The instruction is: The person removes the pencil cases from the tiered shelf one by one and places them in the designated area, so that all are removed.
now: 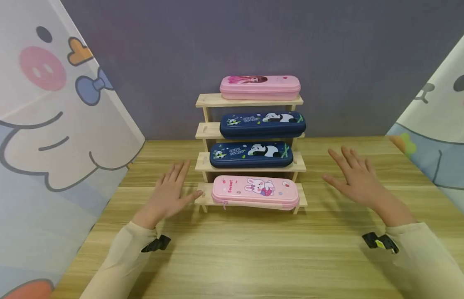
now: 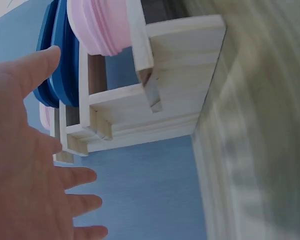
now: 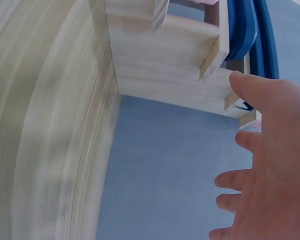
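Observation:
A stepped wooden rack (image 1: 207, 131) bears pencil cases, one per shelf. On the top lies a pink case with a doll picture (image 1: 259, 88); below it come a navy panda case (image 1: 261, 126) and a second navy panda case (image 1: 250, 155). The lowest shelf holds a pink rabbit case (image 1: 256, 192). My left hand (image 1: 168, 195) is spread with extended fingers beside the rack's left side, its thumb near the lowest shelf; whether it touches cannot be told. Farther off on the right, my right hand (image 1: 359, 180) is also spread, holding nothing. Both palms show in the wrist views.
Rack and hands are over a wood-grain table (image 1: 254, 253). Behind the table rises a grey wall (image 1: 160, 62). Cartoon-printed panels stand at the left (image 1: 67, 137) and right (image 1: 448, 112) sides. Dark wrist devices (image 1: 156, 243) show at both sleeves.

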The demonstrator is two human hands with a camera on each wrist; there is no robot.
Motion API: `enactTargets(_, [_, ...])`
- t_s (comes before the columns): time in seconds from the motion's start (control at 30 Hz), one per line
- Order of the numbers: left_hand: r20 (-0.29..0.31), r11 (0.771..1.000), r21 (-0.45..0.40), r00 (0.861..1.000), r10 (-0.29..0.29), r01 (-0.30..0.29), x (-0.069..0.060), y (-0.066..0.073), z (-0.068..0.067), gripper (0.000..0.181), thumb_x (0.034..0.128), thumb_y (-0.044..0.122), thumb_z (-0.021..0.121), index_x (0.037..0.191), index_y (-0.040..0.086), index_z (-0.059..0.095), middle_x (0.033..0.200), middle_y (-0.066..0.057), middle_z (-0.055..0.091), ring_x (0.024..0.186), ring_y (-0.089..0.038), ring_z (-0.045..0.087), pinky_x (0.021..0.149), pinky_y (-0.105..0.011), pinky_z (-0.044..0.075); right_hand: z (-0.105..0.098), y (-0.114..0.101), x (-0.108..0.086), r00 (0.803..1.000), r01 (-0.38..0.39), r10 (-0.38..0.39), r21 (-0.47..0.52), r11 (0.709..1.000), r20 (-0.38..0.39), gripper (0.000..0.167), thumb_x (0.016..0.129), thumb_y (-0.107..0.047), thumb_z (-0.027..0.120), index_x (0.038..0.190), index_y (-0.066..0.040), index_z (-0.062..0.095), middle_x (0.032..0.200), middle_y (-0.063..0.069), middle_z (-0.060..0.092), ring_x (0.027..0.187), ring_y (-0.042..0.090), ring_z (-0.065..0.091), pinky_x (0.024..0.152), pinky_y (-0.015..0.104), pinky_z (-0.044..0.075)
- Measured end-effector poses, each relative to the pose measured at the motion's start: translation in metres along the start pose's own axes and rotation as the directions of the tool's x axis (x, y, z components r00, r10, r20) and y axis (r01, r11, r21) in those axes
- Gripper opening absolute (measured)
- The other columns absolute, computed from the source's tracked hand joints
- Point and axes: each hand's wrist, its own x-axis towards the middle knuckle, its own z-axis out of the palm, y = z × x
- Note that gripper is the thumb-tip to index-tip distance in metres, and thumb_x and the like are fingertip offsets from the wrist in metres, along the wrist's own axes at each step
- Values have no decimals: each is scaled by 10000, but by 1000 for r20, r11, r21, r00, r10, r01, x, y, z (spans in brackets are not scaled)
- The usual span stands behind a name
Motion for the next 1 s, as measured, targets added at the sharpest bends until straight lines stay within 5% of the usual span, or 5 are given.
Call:
enactTargets(0.23, [-29,992,-127,1000,-7,4,-7,0,7,966,972,543,553,1603,96,-26,1590,-305,137,1408,-541,211,1114,-706,226,0,-13,-6,995,72,-68,57,996,-73,761,974,-352,640,1559,-41,265,1495,372,277,1332,615,245,929,844,229])
enactTargets(0.47, [-52,950,-313,999,-14,-3,-13,-3,19,970,968,439,626,1608,155,-44,1579,-294,197,1384,-516,294,1096,-684,286,4,-30,-12,985,125,-105,145,982,-137,715,936,-258,704,1494,24,358,1407,326,405,1249,545,374,934,738,365])
enactTargets(0.77, [-92,821,-570,995,-34,-24,-13,-6,39,942,936,194,711,1588,20,53,1482,-333,347,1282,-530,441,1017,-648,428,16,-47,-15,993,97,-78,237,967,-91,690,923,-255,725,1452,47,401,1398,285,441,1269,482,408,975,706,382])
enactTargets(1.0, [-96,722,-692,993,-67,-18,-12,-6,48,881,914,59,715,1561,-33,124,1400,-351,441,1211,-506,525,994,-606,473,30,-57,-16,984,157,-128,265,951,-122,727,820,-224,831,1406,21,477,1331,242,532,1190,433,509,943,642,459])
